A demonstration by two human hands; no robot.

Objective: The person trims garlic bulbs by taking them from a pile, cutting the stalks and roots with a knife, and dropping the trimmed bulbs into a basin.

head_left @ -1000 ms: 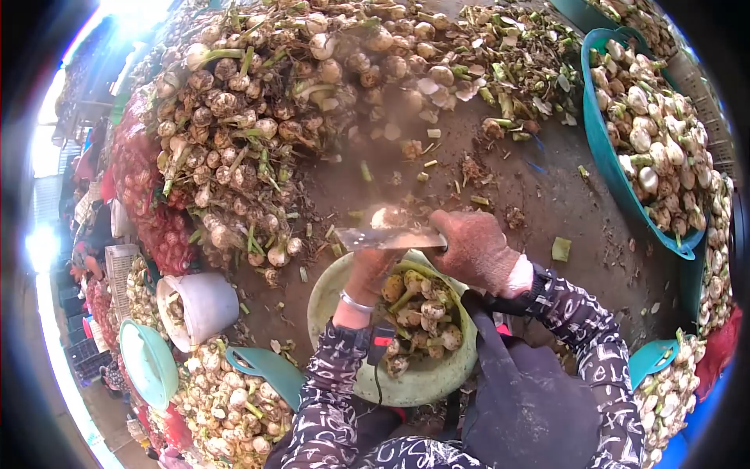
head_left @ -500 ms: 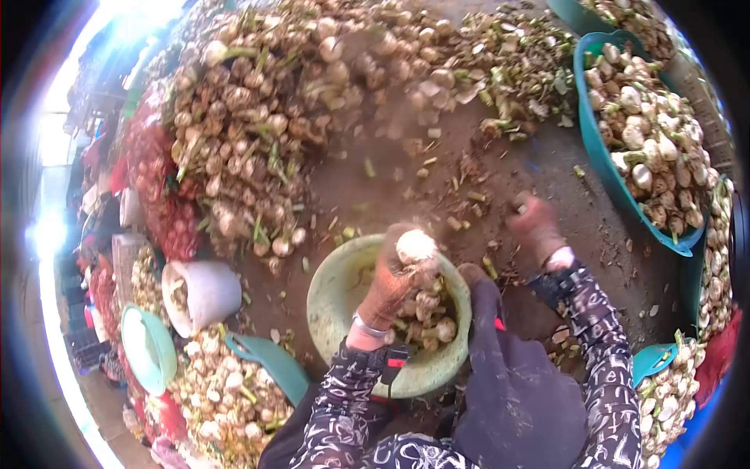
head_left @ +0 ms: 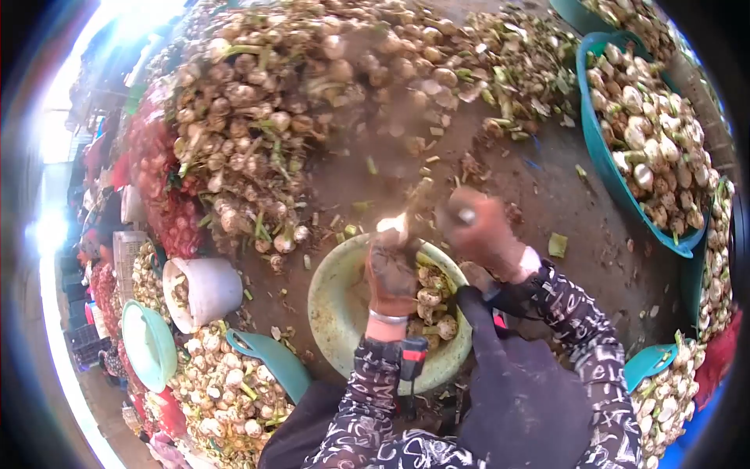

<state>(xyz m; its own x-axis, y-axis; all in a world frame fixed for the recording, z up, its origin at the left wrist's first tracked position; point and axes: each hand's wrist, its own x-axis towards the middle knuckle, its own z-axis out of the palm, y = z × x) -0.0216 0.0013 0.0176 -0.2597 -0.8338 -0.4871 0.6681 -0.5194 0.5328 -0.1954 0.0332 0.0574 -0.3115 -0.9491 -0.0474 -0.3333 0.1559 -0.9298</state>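
Over the far rim of a pale green round plastic basin (head_left: 334,324), the left hand (head_left: 391,277) closes its fingers around a white, round garlic bulb (head_left: 392,227), which shows above the fist with a pale brown stalk (head_left: 420,194) slanting up and to the right. Just beside it, the right hand (head_left: 486,234) is curled into a fist about a small pale-tipped object (head_left: 466,216), too blurred to identify. The two hands are near each other but apart.

Inside the basin, several dirt-streaked cream garlic bulbs (head_left: 434,301) lie against the right side, partly behind the left wrist, which wears a silver metal bracelet (head_left: 388,317). Both arms have black sleeves (head_left: 373,391) with white lettering.

Beyond the hands, scraps of green stalk lie over the brown, dusty ground (head_left: 562,203), among them a flat green square piece (head_left: 558,245). At upper left rises a large heap of unpeeled brownish garlic with stalks (head_left: 242,117), next to red mesh sacks (head_left: 168,219). At upper right, a deep teal plastic tub (head_left: 591,141) is filled with whitish bulbs. On the left, a white plastic bucket (head_left: 211,289) lies tipped on its side.
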